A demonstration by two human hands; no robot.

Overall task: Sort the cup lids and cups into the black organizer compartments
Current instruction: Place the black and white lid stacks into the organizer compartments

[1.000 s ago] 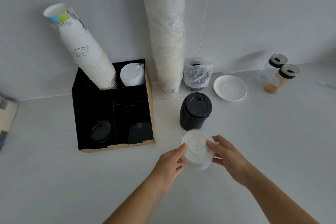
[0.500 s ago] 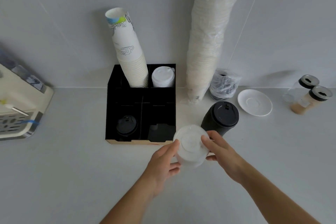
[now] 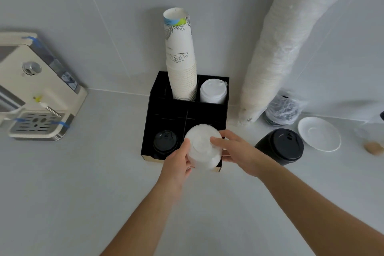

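A stack of clear lids (image 3: 202, 147) is held between my left hand (image 3: 176, 162) and my right hand (image 3: 234, 151), right over the front right compartment of the black organizer (image 3: 152, 102). Black lids (image 3: 165, 141) fill the front left compartment. A tall stack of paper cups (image 3: 180, 58) stands in the back left compartment, and white lids (image 3: 213, 91) sit in the back right one. A stack of black lids (image 3: 283, 145) stands on the counter to the right of the organizer.
A long plastic-wrapped sleeve of cups (image 3: 291, 43) leans on the wall to the right. A plastic bag (image 3: 283, 110) and a white saucer (image 3: 319, 133) lie beyond it. A cream coffee machine (image 3: 31, 89) stands at the left.
Both hands have carried the clear lids left and forward, from the counter in front of the black lid stack to above the organizer's front right compartment. The view has shifted left.
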